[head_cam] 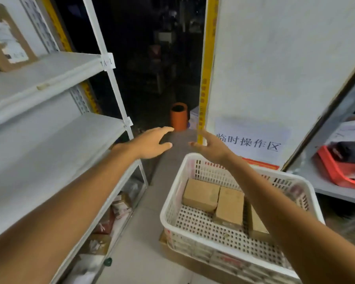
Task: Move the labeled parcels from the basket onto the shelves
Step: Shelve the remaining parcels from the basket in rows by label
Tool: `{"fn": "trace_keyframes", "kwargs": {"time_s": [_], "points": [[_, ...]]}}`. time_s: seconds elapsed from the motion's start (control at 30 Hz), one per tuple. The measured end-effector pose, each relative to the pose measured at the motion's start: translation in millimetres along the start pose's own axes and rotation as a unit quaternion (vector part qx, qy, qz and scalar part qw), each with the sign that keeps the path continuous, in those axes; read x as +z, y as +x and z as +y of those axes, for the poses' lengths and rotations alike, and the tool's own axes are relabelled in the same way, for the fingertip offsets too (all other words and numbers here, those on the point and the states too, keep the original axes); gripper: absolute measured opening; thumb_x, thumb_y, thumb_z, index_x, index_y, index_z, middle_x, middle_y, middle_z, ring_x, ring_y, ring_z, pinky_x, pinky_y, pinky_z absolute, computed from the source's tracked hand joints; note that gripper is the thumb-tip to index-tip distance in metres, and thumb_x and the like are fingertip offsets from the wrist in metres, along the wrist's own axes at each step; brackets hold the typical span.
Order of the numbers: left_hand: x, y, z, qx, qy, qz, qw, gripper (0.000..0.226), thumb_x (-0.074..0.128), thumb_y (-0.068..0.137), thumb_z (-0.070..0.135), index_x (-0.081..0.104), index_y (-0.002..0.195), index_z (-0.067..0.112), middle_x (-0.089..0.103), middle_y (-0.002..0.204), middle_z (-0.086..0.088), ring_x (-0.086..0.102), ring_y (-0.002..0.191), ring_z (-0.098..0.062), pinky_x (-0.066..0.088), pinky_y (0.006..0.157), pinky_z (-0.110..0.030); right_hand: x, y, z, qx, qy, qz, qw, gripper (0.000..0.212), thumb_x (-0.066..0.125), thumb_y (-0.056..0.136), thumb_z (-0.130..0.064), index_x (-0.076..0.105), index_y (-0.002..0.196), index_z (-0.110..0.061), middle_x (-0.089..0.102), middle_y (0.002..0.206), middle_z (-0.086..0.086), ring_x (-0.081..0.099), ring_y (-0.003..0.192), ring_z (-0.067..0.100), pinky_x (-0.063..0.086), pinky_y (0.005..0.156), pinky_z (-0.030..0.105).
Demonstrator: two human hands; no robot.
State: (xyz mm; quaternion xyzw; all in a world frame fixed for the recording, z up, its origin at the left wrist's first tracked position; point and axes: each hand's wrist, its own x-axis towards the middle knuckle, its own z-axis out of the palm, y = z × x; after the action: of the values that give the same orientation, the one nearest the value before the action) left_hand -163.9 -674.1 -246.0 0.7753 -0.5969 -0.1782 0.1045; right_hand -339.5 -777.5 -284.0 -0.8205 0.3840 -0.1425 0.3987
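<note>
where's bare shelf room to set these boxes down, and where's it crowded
The middle left shelf is bare along its whole visible length. The upper shelf is free from the labeled parcel at its left end to the white post. Crowded: the bottom shelf, full of packets, and the right-hand shelf, taken up by a red tray.

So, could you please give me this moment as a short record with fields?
left hand: open, holding nothing, beside the shelves
right hand: open, holding nothing, above the far rim of the basket
basket contents: three cardboard boxes, one partly hidden
shelf contents: one labeled parcel on the upper left shelf
</note>
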Motion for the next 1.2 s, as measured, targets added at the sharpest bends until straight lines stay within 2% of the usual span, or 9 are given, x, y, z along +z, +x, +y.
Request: {"fn": "trace_keyframes", "kwargs": {"time_s": [0.1, 0.33, 0.5, 0.6, 0.67, 0.73, 0.8, 0.97, 1.2], "points": [[48, 22, 30, 0.026, 0.003, -0.04, 0.999, 0.057, 0.051, 0.097, 0.032, 0.028, 0.149, 0.025, 0.034, 0.152, -0.003, 0.036, 0.137, -0.023, 0.034, 0.109, -0.036, -10, -15, 53, 0.048, -0.006, -0.001, 0.999, 0.063, 0.058, 0.094, -0.041, 0.036, 0.147, -0.016, 0.041, 0.149, 0.007, 0.045, 0.132, 0.026, 0.036, 0.098, 0.028], [138, 56, 61, 0.052, 0.006, -0.153, 0.987, 0.058, 0.052, 0.098, 0.025, 0.028, 0.15, 0.014, 0.028, 0.156, -0.007, 0.028, 0.142, -0.022, 0.026, 0.11, -0.029, -5, -50, 152, 0.154, 0.033, -0.004, 0.987, 0.06, 0.058, 0.094, -0.037, 0.04, 0.145, -0.013, 0.046, 0.145, 0.007, 0.041, 0.134, 0.025, 0.034, 0.106, 0.033], [179, 81, 60, 0.083, -0.011, -0.203, 0.976, 0.057, 0.053, 0.095, 0.029, 0.031, 0.148, 0.022, 0.032, 0.155, -0.003, 0.03, 0.142, -0.023, 0.028, 0.116, -0.044, -1, -61, 192, 0.212, 0.078, 0.005, 0.974, 0.058, 0.06, 0.093, -0.035, 0.042, 0.144, -0.013, 0.042, 0.148, 0.006, 0.037, 0.137, 0.024, 0.03, 0.113, 0.039], [198, 99, 65, 0.096, -0.022, -0.226, 0.969, 0.056, 0.052, 0.097, 0.026, 0.031, 0.148, 0.019, 0.031, 0.155, -0.004, 0.028, 0.142, -0.023, 0.024, 0.117, -0.039, 1, -65, 216, 0.255, 0.095, 0.006, 0.962, 0.059, 0.061, 0.092, -0.038, 0.042, 0.143, -0.015, 0.041, 0.149, 0.006, 0.036, 0.138, 0.024, 0.031, 0.114, 0.04], [213, 116, 69, 0.101, -0.037, -0.238, 0.965, 0.054, 0.05, 0.098, 0.024, 0.031, 0.148, 0.017, 0.031, 0.154, -0.004, 0.028, 0.142, -0.022, 0.024, 0.114, -0.033, -3, -67, 229, 0.288, 0.097, 0.006, 0.953, 0.058, 0.06, 0.093, -0.036, 0.042, 0.143, -0.012, 0.044, 0.145, 0.005, 0.04, 0.135, 0.021, 0.033, 0.107, 0.027], [232, 130, 74, 0.105, -0.066, -0.267, 0.956, 0.051, 0.048, 0.099, 0.024, 0.032, 0.147, 0.019, 0.031, 0.154, -0.002, 0.029, 0.141, -0.02, 0.025, 0.111, -0.029, -5, -70, 244, 0.331, 0.097, 0.011, 0.939, 0.053, 0.057, 0.096, -0.03, 0.042, 0.142, -0.008, 0.049, 0.134, 0.004, 0.045, 0.126, 0.017, 0.033, 0.091, 0.016], [254, 142, 80, 0.106, -0.074, -0.299, 0.945, 0.051, 0.047, 0.1, 0.027, 0.031, 0.148, 0.023, 0.03, 0.155, 0.0, 0.033, 0.139, -0.019, 0.029, 0.108, -0.029, -5, -74, 259, 0.361, 0.088, 0.027, 0.928, 0.054, 0.056, 0.096, -0.033, 0.041, 0.143, -0.011, 0.049, 0.139, 0.009, 0.048, 0.125, 0.023, 0.037, 0.091, 0.022], [302, 165, 100, 0.07, -0.078, -0.36, 0.927, 0.05, 0.046, 0.1, 0.034, 0.03, 0.147, 0.026, 0.033, 0.154, 0.0, 0.038, 0.136, -0.021, 0.036, 0.108, -0.036, 1, -77, 304, 0.417, 0.122, 0.021, 0.901, 0.06, 0.057, 0.095, -0.038, 0.038, 0.146, -0.014, 0.046, 0.144, 0.011, 0.05, 0.118, 0.017, 0.038, 0.089, 0.025], [377, 207, 131, -0.06, -0.196, -0.343, 0.917, 0.044, 0.047, 0.1, 0.032, 0.037, 0.142, 0.027, 0.044, 0.145, 0.003, 0.044, 0.129, -0.016, 0.037, 0.103, -0.032, -10, -60, 408, 0.457, 0.175, 0.037, 0.871, 0.061, 0.061, 0.092, -0.037, 0.038, 0.145, -0.017, 0.042, 0.146, 0.013, 0.047, 0.129, 0.028, 0.041, 0.106, 0.039]]}}
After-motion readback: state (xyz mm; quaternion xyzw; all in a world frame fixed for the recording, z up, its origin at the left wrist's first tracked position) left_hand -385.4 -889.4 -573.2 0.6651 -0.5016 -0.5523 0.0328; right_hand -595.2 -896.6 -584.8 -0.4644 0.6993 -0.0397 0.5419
